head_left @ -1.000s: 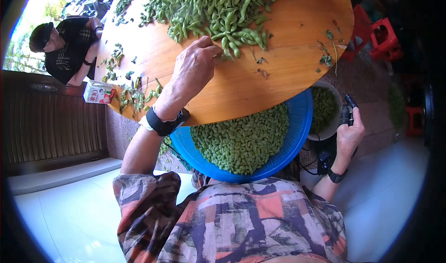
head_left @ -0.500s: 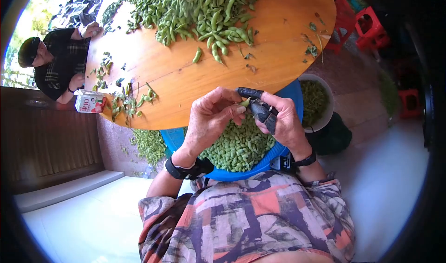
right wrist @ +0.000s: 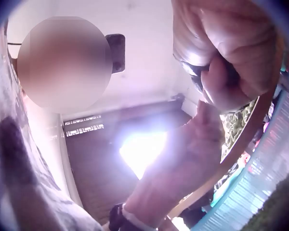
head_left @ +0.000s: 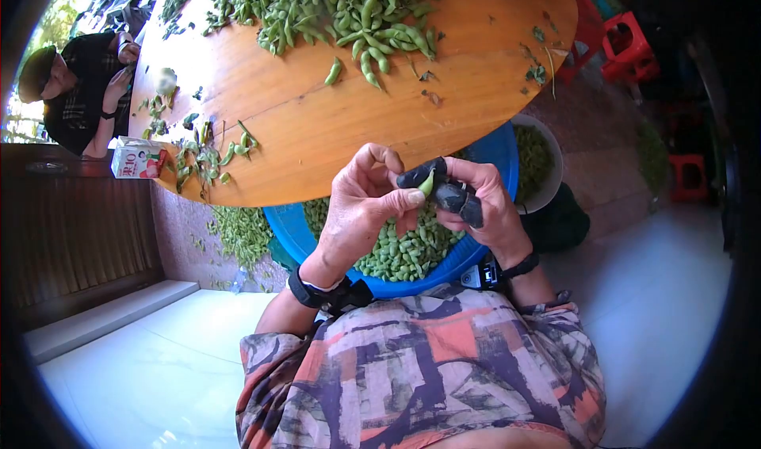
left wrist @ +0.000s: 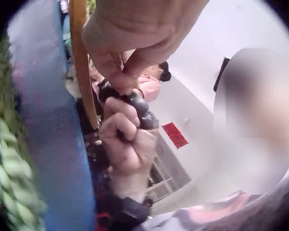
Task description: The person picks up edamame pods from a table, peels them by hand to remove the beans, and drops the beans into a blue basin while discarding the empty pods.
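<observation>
Above a blue basket [head_left: 476,268] of shelled green beans [head_left: 406,252], both hands meet in the head view. A green pod [head_left: 428,183] sits between them. The left hand [head_left: 358,203] pinches its lower end with thumb and fingers. Black coverings wrap the thumb and a finger of the right hand [head_left: 493,207], which grips the pod's other side. In the left wrist view the left hand [left wrist: 139,36] touches the black-wrapped fingertips of the right hand [left wrist: 130,144]. The right wrist view shows the right hand [right wrist: 231,48] with curled fingers; the pod cannot be made out there.
A round wooden table [head_left: 277,160] bears a heap of pods [head_left: 317,9], loose leaves and a drink carton [head_left: 136,160]. A pale bowl [head_left: 547,171] of greens stands right of the basket. Another person [head_left: 75,92] sits at the far left. Red stools [head_left: 630,49] stand at right.
The left hand has come back from the table's pods and the right hand has moved in from the side; they meet over the basket. Lately the pod has tilted more upright between them.
</observation>
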`<state>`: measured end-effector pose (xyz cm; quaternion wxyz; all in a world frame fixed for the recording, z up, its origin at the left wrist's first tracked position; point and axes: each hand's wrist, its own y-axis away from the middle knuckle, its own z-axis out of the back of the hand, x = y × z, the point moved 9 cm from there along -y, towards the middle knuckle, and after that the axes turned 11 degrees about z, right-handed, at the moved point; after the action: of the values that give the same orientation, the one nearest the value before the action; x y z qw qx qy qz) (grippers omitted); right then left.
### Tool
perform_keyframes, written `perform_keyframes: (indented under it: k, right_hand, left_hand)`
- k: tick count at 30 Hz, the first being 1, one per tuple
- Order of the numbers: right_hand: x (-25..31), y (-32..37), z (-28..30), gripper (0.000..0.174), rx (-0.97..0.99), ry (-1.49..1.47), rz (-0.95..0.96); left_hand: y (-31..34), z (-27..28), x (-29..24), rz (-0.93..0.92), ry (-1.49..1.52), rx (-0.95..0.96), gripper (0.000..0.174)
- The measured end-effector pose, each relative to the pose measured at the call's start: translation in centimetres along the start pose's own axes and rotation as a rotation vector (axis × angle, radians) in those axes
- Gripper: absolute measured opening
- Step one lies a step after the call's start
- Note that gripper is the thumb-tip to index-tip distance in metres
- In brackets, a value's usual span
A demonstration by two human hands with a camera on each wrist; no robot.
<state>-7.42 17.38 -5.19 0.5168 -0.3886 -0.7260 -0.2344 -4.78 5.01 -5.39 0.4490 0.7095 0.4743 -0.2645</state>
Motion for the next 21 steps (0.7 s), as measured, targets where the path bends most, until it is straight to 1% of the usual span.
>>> perform_keyframes:
  k: [1,2,3,4,5,6,8,10,12,13,15,16,17,18,19,20,21]
  right_hand:
    - [-0.8,0.3,-0.3,0.029,-0.005,-0.175,-0.087]
    - [-0.6,0.4,-0.3,0.029,-0.006,-0.178,-0.088]
    - [-0.1,0.5,-0.1,0.030,0.000,-0.088,-0.081]
    - [0.2,0.6,0.1,0.031,0.006,0.002,-0.074]
    - [0.2,0.8,0.4,0.031,0.007,-0.001,-0.073]
    - [0.3,1.0,0.4,0.032,0.038,-0.028,-0.064]
    - [0.7,1.5,0.4,0.030,0.108,-0.068,-0.015]
    - [0.8,1.7,0.6,0.029,0.095,-0.023,-0.014]
    - [0.8,1.7,0.7,0.028,0.083,0.022,-0.014]
    - [1.0,1.7,0.9,0.026,0.055,0.057,0.015]
    - [1.4,1.7,1.3,0.024,0.024,0.090,0.042]
    - [1.4,1.7,1.0,0.021,0.075,0.017,0.006]
    - [1.2,1.8,0.6,0.018,0.126,-0.057,-0.032]
    - [1.1,1.8,0.8,0.018,0.124,-0.059,-0.034]
    - [1.0,1.9,0.5,0.015,0.145,-0.151,-0.042]
    - [0.9,2.0,0.3,0.013,0.166,-0.243,-0.049]
    - [0.8,2.0,0.3,0.013,0.166,-0.245,-0.052]
  left_hand:
    - [-0.1,-0.4,0.7,0.056,0.098,0.071,0.031]
    - [0.0,-0.5,0.8,0.044,0.105,0.069,0.031]
    - [0.1,-0.9,1.0,0.046,0.105,0.066,0.031]
    - [0.4,-0.9,0.3,-0.053,0.008,-0.006,0.032]
    - [0.8,-0.9,-0.4,-0.152,-0.091,-0.077,0.033]
    - [1.0,-1.1,-0.6,-0.216,-0.159,-0.093,0.034]
    - [0.9,-1.2,-0.6,-0.223,-0.188,-0.081,0.034]
    - [0.8,-1.4,-0.3,-0.226,-0.214,-0.069,0.033]
    - [0.6,-1.6,-0.3,-0.272,-0.248,-0.062,0.034]
    - [0.7,-1.6,-0.4,-0.269,-0.249,-0.060,0.034]
    - [0.2,-1.2,1.3,0.002,-0.116,-0.023,0.034]
    - [0.2,-1.2,1.4,0.005,-0.117,-0.022,0.034]
    - [0.1,-1.9,2.4,0.093,0.059,0.091,0.034]
    - [0.3,-2.7,3.2,0.180,0.236,0.203,0.033]
    - [0.5,-3.7,3.3,0.196,0.376,0.315,0.033]
    - [0.4,-3.8,3.7,0.208,0.402,0.307,0.040]
    - [0.4,-3.8,4.0,0.219,0.428,0.298,0.048]
